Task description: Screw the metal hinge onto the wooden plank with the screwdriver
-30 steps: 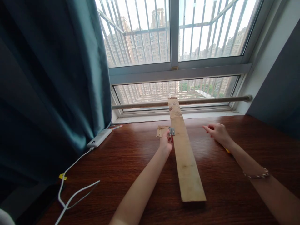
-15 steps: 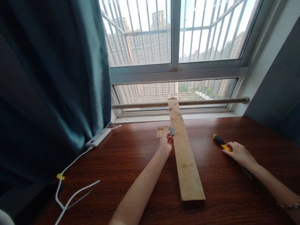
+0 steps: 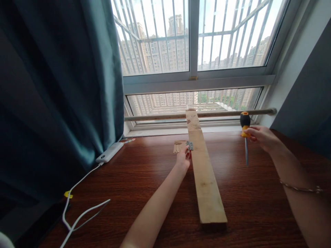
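Observation:
A long pale wooden board [image 3: 207, 175] lies on the dark reddish-brown wood surface, its far end toward the window. At its left edge sits a small metal hinge [image 3: 190, 145], with a short wooden piece [image 3: 179, 146] on the hinge's other side. My left hand [image 3: 183, 157] is closed on the hinge, thumb and fingers at its near side; the fingertips are partly hidden. Off to the right, my right hand [image 3: 261, 137] grips a black-and-yellow screwdriver [image 3: 245, 120] by the lower handle. The screwdriver is held upright above the surface, with its metal shaft pointing down.
A white power bank [image 3: 110, 153] with a white cable [image 3: 85, 175] lies at the left by the blue curtain [image 3: 103, 86]. Behind the board, a horizontal rail [image 3: 160, 117] crosses in front of the window. A grey wall slopes in at the right.
My right hand has lifted the screwdriver off the surface, moving it away from me and turning it from lying flat to upright, tip down. My left hand stays at the hinge.

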{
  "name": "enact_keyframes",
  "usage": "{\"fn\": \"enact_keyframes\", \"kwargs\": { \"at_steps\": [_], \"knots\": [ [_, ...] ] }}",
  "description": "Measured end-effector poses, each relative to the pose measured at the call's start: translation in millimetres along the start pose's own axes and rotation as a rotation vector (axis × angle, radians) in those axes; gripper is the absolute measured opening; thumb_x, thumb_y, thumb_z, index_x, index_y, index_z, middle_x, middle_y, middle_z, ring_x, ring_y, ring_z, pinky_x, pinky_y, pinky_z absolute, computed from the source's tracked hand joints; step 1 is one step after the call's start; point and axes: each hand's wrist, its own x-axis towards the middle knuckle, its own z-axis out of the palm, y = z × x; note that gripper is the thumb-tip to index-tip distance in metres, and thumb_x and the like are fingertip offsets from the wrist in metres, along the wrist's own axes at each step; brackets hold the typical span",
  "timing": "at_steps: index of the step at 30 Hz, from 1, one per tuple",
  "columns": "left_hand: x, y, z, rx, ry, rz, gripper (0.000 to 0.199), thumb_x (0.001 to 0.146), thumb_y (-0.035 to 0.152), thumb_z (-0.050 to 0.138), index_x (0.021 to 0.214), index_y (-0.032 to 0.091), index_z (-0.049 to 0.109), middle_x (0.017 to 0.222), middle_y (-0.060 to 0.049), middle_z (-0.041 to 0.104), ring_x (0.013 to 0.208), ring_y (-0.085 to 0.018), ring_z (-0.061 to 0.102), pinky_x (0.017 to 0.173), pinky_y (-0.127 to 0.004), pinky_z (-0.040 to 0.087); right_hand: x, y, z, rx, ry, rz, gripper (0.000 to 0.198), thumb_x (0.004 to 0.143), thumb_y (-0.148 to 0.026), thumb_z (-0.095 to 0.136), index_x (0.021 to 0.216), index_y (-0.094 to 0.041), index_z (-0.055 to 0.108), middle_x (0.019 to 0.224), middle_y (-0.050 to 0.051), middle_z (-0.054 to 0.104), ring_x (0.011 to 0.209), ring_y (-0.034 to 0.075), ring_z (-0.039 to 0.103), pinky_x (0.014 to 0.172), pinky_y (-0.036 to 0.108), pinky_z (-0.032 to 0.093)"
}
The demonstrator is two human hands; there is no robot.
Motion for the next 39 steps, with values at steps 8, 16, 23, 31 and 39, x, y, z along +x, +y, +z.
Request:
{"fn": "enact_keyframes", "kwargs": {
  "at_steps": [8, 16, 23, 31, 39],
  "knots": [
    [-1.0, 1.7, 1.7, 0.003, 0.015, 0.002, 0.010, 0.068, 0.004, 0.060, 0.067, 0.013, 0.057, 0.057, 0.000, 0.062, 0.047, -0.008, 0.053, 0.050, -0.020, 0.043, -16.9, -91.7, 82.4, 0.538, 0.037, -0.310, 0.022, 0.058, -0.029, 0.073, 0.071, -0.014, 0.063, 0.063, 0.003, 0.065, 0.044, 0.010, 0.055, 0.041, 0.022, 0.046],
    [-3.4, 1.3, 2.8, 0.003, 0.024, 0.011, 0.010, 0.068, 0.004, 0.061, 0.065, 0.013, 0.057, 0.057, 0.000, 0.061, 0.048, -0.009, 0.053, 0.051, -0.021, 0.043, -5.0, -70.7, 130.5, 0.287, 0.127, -0.367, 0.026, 0.060, -0.036, 0.071, 0.060, -0.012, 0.062, 0.044, 0.001, 0.059, 0.035, 0.014, 0.054, 0.033, 0.022, 0.044],
    [-5.5, 1.8, 4.8, 0.005, 0.047, 0.011, 0.010, 0.069, 0.004, 0.060, 0.065, 0.012, 0.056, 0.056, 0.000, 0.060, 0.048, -0.009, 0.052, 0.051, -0.021, 0.044, 0.8, -60.9, 146.3, 0.289, 0.037, -0.346, 0.029, 0.061, -0.040, 0.070, 0.066, -0.012, 0.063, 0.054, 0.004, 0.065, 0.039, 0.015, 0.058, 0.038, 0.024, 0.049],
    [-6.6, 2.8, 5.7, 0.010, 0.073, 0.006, 0.010, 0.068, 0.004, 0.061, 0.064, 0.012, 0.057, 0.057, 0.000, 0.060, 0.048, -0.008, 0.051, 0.051, -0.020, 0.043, 5.2, -55.0, 150.6, 0.326, 0.046, -0.335, 0.031, 0.059, -0.041, 0.072, 0.068, -0.012, 0.064, 0.058, 0.004, 0.066, 0.041, 0.015, 0.059, 0.038, 0.024, 0.050],
    [-5.2, 2.0, 4.4, 0.006, 0.061, 0.006, 0.010, 0.068, 0.004, 0.062, 0.063, 0.012, 0.057, 0.059, -0.001, 0.061, 0.049, -0.008, 0.052, 0.052, -0.021, 0.043, 0.5, -59.7, 150.4, 0.331, 0.018, -0.351, 0.034, 0.055, -0.043, 0.074, 0.066, -0.012, 0.063, 0.057, 0.004, 0.065, 0.042, 0.016, 0.060, 0.037, 0.024, 0.050]
  ]
}}
